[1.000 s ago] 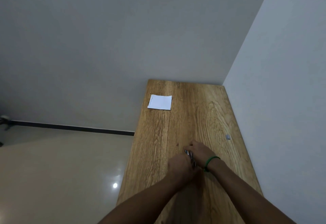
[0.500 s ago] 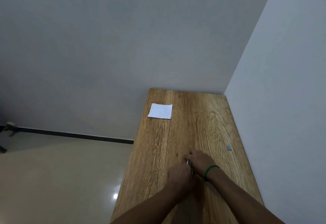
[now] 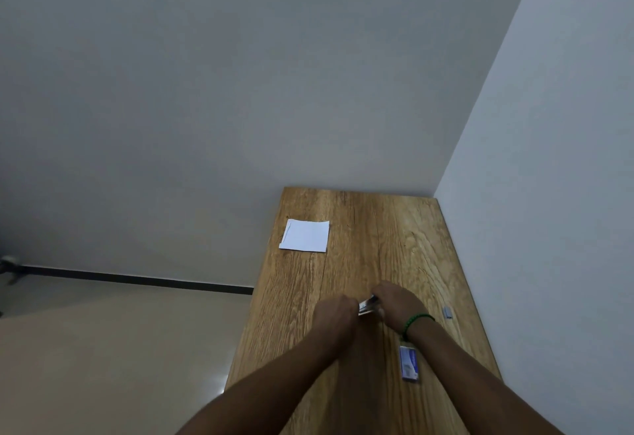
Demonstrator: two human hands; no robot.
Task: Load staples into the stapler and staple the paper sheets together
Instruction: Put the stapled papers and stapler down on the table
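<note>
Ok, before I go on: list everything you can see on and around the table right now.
light-brown wooden table: one, brown grain, runs along the right wall
white square paper sheets: one pile, white, far left edge of the table; sheet count unclear
silvery metal stapler: one, silver with some blue, between the hands, mostly hidden
small grey staple strip: one, grey, on the table right of the right hand
small blue-and-white box: one, flat on the table between the forearms, close to the right one
green bead bracelet: one, green, right wrist
left hand: one, fingers curled, holds the stapler from the left
right hand: one, holds the stapler from the right
</note>
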